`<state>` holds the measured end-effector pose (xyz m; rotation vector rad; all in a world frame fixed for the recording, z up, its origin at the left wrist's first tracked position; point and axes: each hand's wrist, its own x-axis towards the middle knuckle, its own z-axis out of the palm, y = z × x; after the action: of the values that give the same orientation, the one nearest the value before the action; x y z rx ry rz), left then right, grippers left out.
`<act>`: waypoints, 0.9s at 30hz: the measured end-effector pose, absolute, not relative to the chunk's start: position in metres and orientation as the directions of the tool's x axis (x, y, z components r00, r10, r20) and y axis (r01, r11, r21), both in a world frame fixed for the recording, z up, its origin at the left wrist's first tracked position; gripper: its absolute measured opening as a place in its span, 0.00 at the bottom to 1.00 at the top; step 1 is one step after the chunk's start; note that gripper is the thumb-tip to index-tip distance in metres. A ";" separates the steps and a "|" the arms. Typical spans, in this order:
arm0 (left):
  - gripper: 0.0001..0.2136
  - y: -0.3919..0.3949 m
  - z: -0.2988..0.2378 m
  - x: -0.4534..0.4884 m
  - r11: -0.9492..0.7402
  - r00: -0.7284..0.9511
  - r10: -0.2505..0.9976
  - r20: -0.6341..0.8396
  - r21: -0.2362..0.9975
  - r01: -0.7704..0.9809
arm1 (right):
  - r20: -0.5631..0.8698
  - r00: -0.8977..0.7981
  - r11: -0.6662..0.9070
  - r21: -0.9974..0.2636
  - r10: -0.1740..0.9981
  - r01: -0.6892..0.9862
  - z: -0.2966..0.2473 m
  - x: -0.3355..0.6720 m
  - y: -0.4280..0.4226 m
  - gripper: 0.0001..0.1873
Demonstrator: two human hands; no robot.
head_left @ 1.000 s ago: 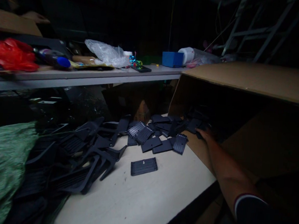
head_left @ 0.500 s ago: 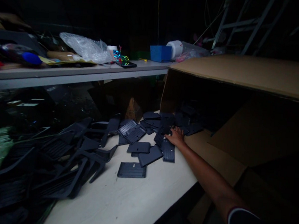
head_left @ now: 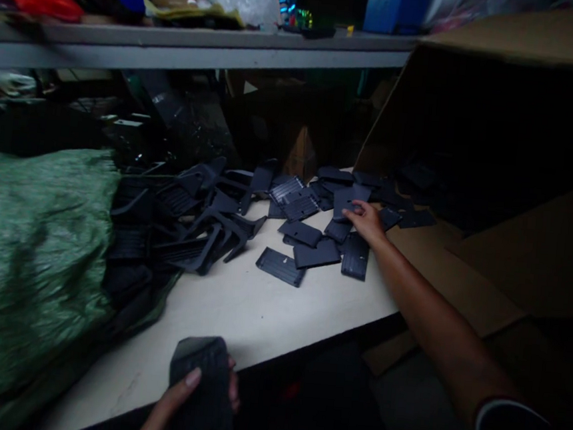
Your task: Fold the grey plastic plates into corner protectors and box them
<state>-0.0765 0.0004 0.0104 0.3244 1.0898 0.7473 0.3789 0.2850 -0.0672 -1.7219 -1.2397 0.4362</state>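
Note:
My left hand (head_left: 170, 402) is closed round a black plastic piece (head_left: 208, 389) at the table's front edge, thumb on its face and fingertips at its far side. Whether it is one piece or a stack I cannot tell. Farther back, my right hand (head_left: 367, 223) pinches a flat black plastic plate (head_left: 349, 199) by its edge, over other plates. Loose plates lie around it, among them a ribbed plate (head_left: 281, 266) with a small hole and a smooth plate (head_left: 317, 254). Left of these is a heap of black angled brackets (head_left: 215, 229).
A green woven sack (head_left: 37, 253) lies at the left, beside the bracket heap. An open cardboard box (head_left: 486, 279) stands on its side at the right, with plates at its mouth. A cluttered shelf (head_left: 195, 46) runs across the back above the white table (head_left: 228, 310).
My view has tilted down and turned left. My left hand has come into view with a black plastic piece. My right hand now has a plate pinched and slightly raised.

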 end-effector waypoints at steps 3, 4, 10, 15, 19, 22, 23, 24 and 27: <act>0.24 0.003 0.015 -0.066 0.669 0.340 0.743 -0.577 0.625 -0.403 | 0.260 0.436 -0.013 -0.848 0.862 0.530 -0.053 0.370 0.292 0.20; 0.25 0.005 0.017 -0.065 0.652 0.362 0.758 -0.542 0.633 -0.418 | 0.280 0.430 0.016 -0.852 0.858 0.523 -0.047 0.366 0.292 0.19; 0.37 0.015 0.019 -0.081 0.611 0.383 0.790 -0.480 0.673 -0.417 | 0.312 0.205 0.213 -0.893 0.928 0.397 -0.020 0.311 0.229 0.30; 0.45 0.022 0.015 -0.096 0.542 0.357 0.837 -0.414 0.715 -0.441 | 0.032 -0.347 0.132 -0.954 0.937 0.269 -0.041 0.234 0.132 0.31; 0.45 0.031 0.007 -0.100 0.479 0.329 0.878 -0.349 0.660 -0.578 | -0.017 -0.377 0.198 -0.828 0.926 0.525 -0.053 0.193 0.100 0.25; 0.44 0.036 0.001 -0.102 0.429 0.275 0.900 -0.338 0.576 -0.696 | 0.076 -0.392 0.351 -0.621 0.917 0.701 -0.046 0.175 0.099 0.27; 0.43 0.036 -0.001 -0.102 0.398 0.238 0.910 -0.341 0.550 -0.734 | 0.097 -0.409 0.393 -0.543 0.907 0.742 -0.042 0.170 0.099 0.28; 0.42 0.037 -0.002 -0.102 0.361 0.193 0.918 -0.346 0.526 -0.770 | 0.096 -0.428 0.419 -0.475 0.899 0.774 -0.038 0.164 0.099 0.30; 0.39 0.038 -0.005 -0.098 0.267 0.079 0.922 -0.379 0.475 -0.838 | 0.013 -0.442 0.421 -0.333 0.897 0.844 -0.031 0.149 0.099 0.38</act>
<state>-0.0977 0.0384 -0.0046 0.1471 0.6907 1.3238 0.1491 0.0994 -0.0307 -1.5410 -2.4830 0.4154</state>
